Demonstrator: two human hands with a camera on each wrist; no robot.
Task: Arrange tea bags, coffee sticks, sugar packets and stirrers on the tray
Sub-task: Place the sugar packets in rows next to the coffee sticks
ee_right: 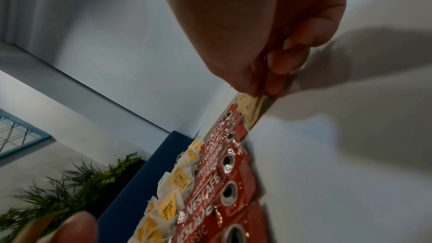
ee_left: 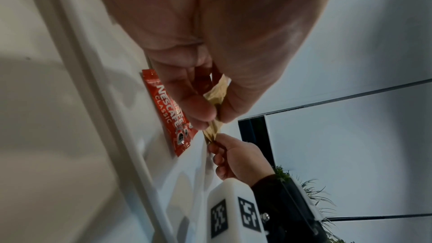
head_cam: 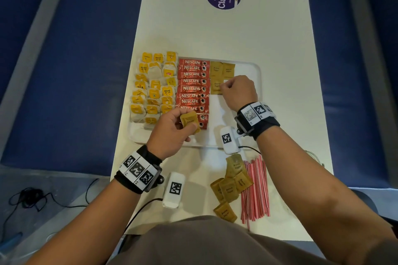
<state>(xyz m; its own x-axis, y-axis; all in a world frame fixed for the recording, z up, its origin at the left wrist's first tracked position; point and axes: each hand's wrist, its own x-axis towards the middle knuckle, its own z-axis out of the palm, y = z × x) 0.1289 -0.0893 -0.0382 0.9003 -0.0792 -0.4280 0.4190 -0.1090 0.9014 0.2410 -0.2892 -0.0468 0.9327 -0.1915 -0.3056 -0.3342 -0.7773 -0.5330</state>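
Tea bags (head_cam: pixel 151 88) and coffee sticks (head_cam: pixel 193 88) already fill the tray (head_cam: pixel 257 75). The right hand (head_cam: pixel 239 91) pinches a sugar packet (head_cam: pixel 216 86) down; the left hand (head_cam: pixel 172 133) holds another (head_cam: pixel 189 121). Loose packets (head_cam: pixel 231 185) and stirrers (head_cam: pixel 256 189) wait on the tabletop (head_cam: pixel 215 34).

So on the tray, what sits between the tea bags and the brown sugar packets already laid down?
The head view shows a column of red Nescafe coffee sticks between the tea bags and the placed brown sugar packets on the tray.

Access: tray's right side open, left side packed.
Bare tray (head_cam: pixel 247 92) floor lies right of the sugar packets (head_cam: pixel 221 70); tea bags (head_cam: pixel 154 88) and coffee sticks (head_cam: pixel 192 84) block the left. Stirrers (head_cam: pixel 256 187) occupy the near table (head_cam: pixel 215 32).
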